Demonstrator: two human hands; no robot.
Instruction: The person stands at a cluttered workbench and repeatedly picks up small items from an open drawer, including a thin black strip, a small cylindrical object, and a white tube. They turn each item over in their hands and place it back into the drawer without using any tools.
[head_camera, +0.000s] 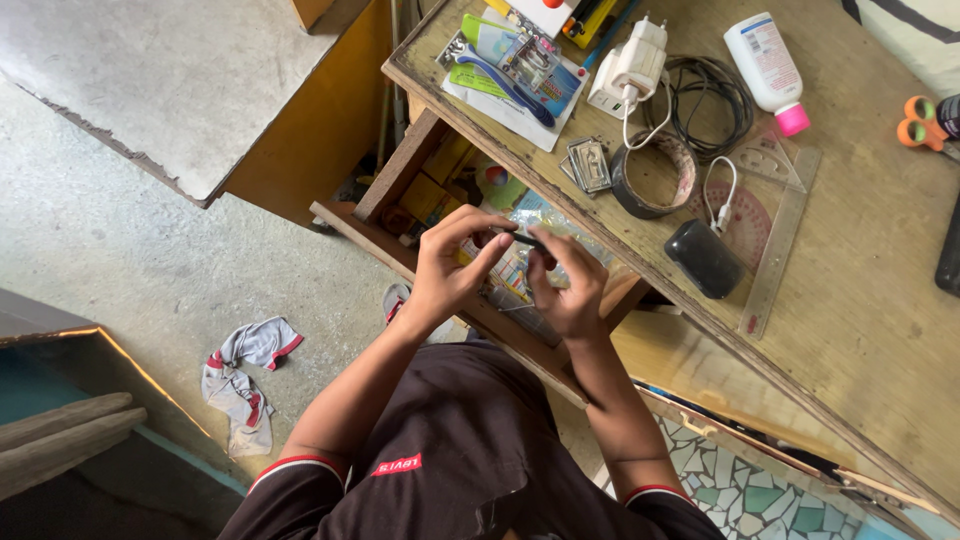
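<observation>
My left hand (452, 262) and my right hand (567, 283) meet over an open wooden drawer (372, 222) below the desk edge. Both pinch a small, thin dark object (527, 238) between their fingertips; what it is I cannot tell. The drawer under them holds several small boxes and clear plastic packets (520, 262). My forearms come up from the bottom of the view, in a dark shirt with red-trimmed sleeves.
The wooden desk (860, 300) carries a white charger (630, 70), coiled black cable (708, 100), tape roll (652, 172), black pouch (704, 258), clear ruler and protractor (775, 240), white bottle (768, 68), orange scissors (918, 122) and blister packs (515, 72). A crumpled rag (245, 380) lies on the concrete floor.
</observation>
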